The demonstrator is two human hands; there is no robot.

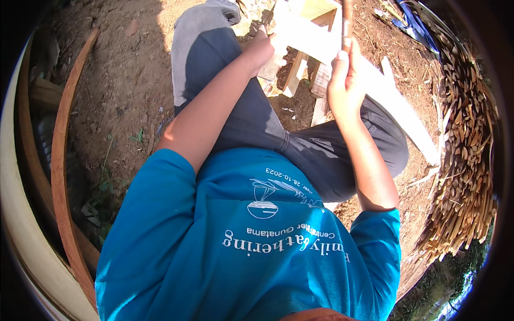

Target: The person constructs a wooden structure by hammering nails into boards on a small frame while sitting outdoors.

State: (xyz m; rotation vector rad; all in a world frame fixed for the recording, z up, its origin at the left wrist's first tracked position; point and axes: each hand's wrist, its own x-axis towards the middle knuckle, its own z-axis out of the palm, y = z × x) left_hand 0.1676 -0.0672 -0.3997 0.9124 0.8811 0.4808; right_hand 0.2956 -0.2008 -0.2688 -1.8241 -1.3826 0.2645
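My right hand (345,80) is closed round a slim brown rod (347,24) with lighter bands, its thumb lying along it. The rod's upper end runs out of the picture. Under that hand slants a pale wooden board (401,109), washed out by sunlight, reaching down to the right. My left hand (263,49) grips the board's left end, with fingertips showing below the edge; glare hides part of this hold. Beneath the board stand wooden blocks and props (295,74), between my bent legs.
A large stack of thin wooden strips (463,155) lines the right side. Blue sheeting (415,27) lies at the upper right. Long curved planks (65,144) stand at the far left. Bare soil (126,75) with shavings surrounds my legs (214,69).
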